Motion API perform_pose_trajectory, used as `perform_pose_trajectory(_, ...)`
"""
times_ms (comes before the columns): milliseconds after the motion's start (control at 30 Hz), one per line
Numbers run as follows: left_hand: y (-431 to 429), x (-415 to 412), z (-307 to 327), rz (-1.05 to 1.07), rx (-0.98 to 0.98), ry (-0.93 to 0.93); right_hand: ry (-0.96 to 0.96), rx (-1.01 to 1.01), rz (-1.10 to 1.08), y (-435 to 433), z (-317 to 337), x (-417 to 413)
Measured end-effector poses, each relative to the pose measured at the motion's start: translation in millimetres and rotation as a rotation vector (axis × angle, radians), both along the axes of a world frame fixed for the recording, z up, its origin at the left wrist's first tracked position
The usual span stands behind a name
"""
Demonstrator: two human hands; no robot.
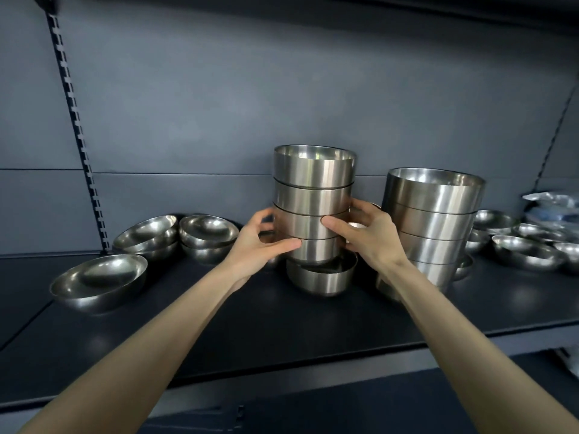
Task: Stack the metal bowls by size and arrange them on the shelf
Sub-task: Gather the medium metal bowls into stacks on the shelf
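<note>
A stack of several straight-sided metal bowls [313, 195] is held between both my hands just above a single matching bowl [322, 278] that stands on the dark shelf [219, 324]. My left hand [260, 242] grips the stack's lower left side, thumb across the front. My right hand [366, 233] grips the right side, thumb on the front. The stack's lowest bowl sits partly inside the single bowl, slightly tilted. To the right stands a taller stack of larger straight-sided bowls [432, 220].
Rounded shallow bowls lie on the left: one alone [98, 281] near the front, two small stacks [147, 234] [208, 236] behind it. More shallow bowls [526, 250] crowd the far right, with plastic-wrapped items [554, 205] behind. A slotted upright [78, 133] runs up the back panel.
</note>
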State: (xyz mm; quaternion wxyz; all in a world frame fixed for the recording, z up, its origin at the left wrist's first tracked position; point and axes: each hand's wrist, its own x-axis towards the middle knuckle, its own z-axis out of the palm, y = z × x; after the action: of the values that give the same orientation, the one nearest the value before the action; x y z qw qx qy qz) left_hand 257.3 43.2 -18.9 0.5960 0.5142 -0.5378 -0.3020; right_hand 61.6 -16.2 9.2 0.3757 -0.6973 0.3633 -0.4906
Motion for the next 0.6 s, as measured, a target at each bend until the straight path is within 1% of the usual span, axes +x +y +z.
perform_pose_trajectory(200, -11, 6, -5, -0.049, 0.007, -0.019, -0.014, 0.032, -0.054, 3, -5, 2)
perform_pose_trajectory(433, -12, 8, -13, -0.096, 0.020, -0.017, -0.036, 0.042, -0.062, 11, -7, 2)
perform_pose_trajectory(600, -12, 4, -15, -0.125, 0.029, -0.024, -0.019, 0.063, -0.104, 16, -10, 2)
